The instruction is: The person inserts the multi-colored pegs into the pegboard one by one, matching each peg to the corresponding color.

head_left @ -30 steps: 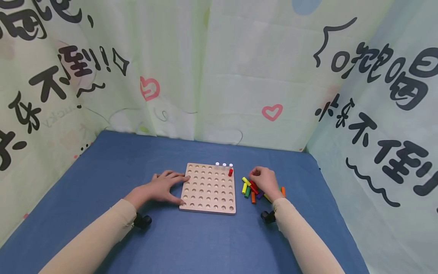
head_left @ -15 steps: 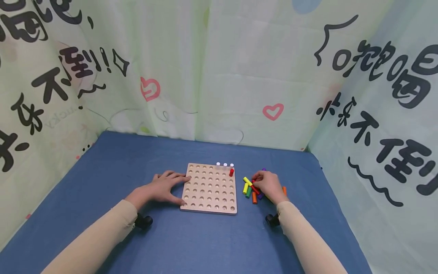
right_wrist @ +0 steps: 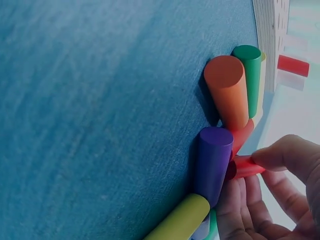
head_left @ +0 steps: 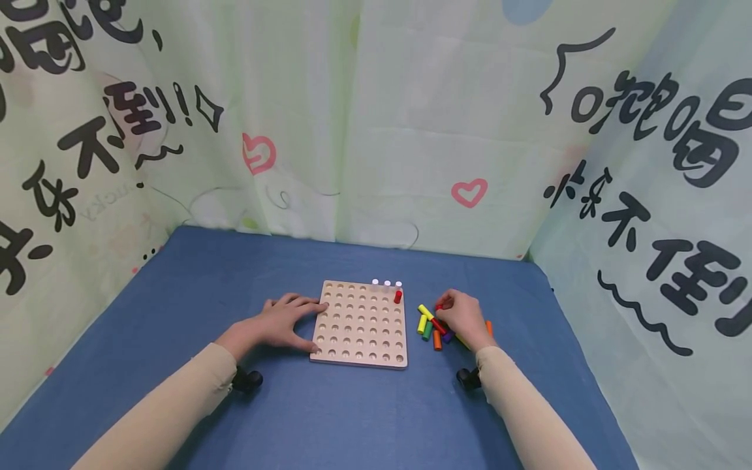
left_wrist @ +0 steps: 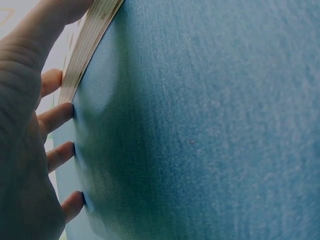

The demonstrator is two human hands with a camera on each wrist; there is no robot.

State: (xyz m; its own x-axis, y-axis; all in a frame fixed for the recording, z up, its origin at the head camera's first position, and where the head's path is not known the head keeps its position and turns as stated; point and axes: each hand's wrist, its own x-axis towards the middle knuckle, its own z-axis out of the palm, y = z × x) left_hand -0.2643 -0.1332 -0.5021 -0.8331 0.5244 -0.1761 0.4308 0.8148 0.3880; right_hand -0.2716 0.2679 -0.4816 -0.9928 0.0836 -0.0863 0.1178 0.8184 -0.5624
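Note:
My left hand [head_left: 283,323] lies along the left side of a square wooden pegboard [head_left: 360,328], thumb and index finger touching its edge. In the left wrist view the other fingertips meet the blue cloth. Between thumb and fingers, my right hand [head_left: 464,318] pinches a red peg [right_wrist: 246,166] above a loose heap of pegs. Around it lie an orange peg [right_wrist: 229,90], a purple peg [right_wrist: 214,165], a green peg [right_wrist: 250,75] and a yellow peg [right_wrist: 180,220]. A red peg [head_left: 398,297] and white pegs [head_left: 387,284] stand in the board's far right corner.
Blue cloth [head_left: 364,418] covers the table. Printed curtains [head_left: 405,130] hang at the back and both sides. Another orange peg [head_left: 489,328] lies just right of the right hand, partly hidden by it. The heap sits close to the board's right side.
My right hand has shifted slightly right over the heap, and a red peg now shows at its fingertips. A purple peg seen beyond the hand half a second ago is out of sight. Left hand unchanged.

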